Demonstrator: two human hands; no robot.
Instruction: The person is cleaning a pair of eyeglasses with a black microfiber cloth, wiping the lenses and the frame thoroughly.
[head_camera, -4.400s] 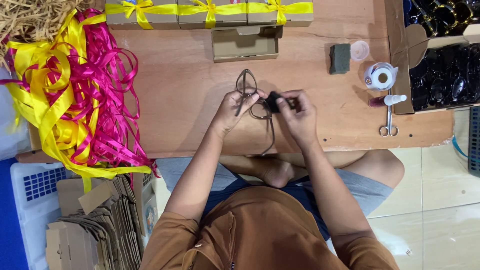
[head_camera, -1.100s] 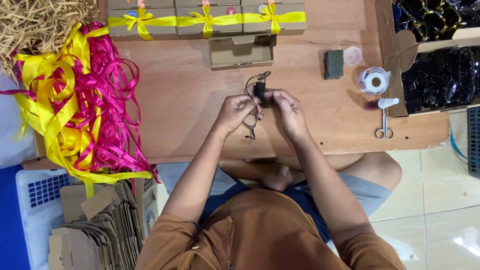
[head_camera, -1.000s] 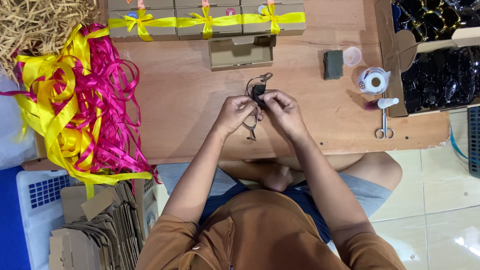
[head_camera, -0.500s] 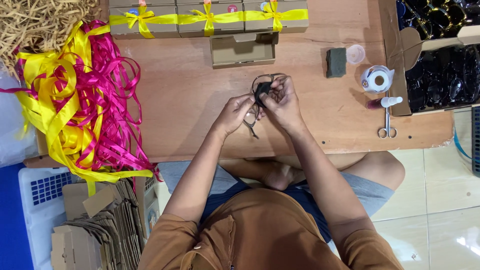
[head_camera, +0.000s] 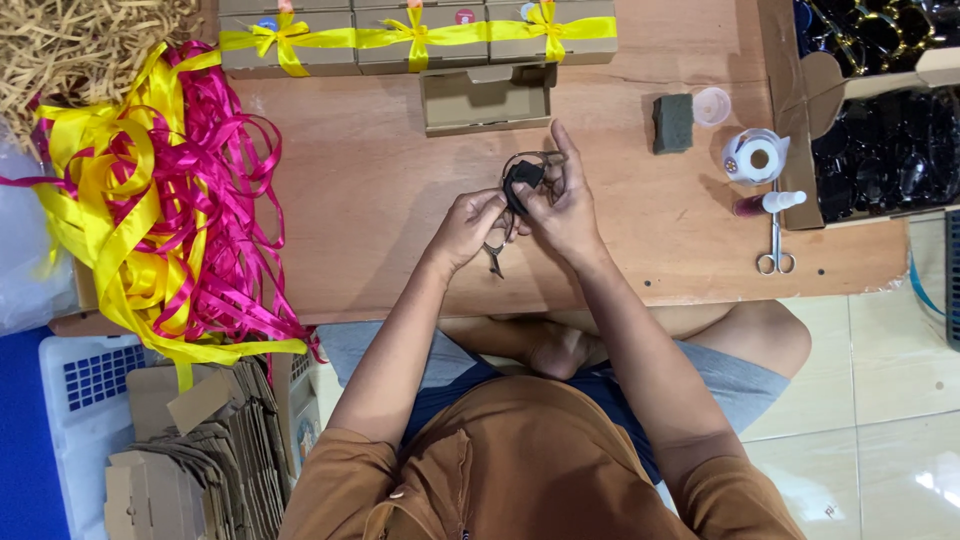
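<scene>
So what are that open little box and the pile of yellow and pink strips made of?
The open box looks like plain brown cardboard: matte, with folded flaps. The ribbons seem to be satin or plastic: glossy, curling loosely. Which of the two, the view cannot settle.

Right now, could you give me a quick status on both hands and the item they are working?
Left hand and right hand both gripping small black item with dark cord above the table. Open cardboard box just beyond. Nothing in the way.
</scene>
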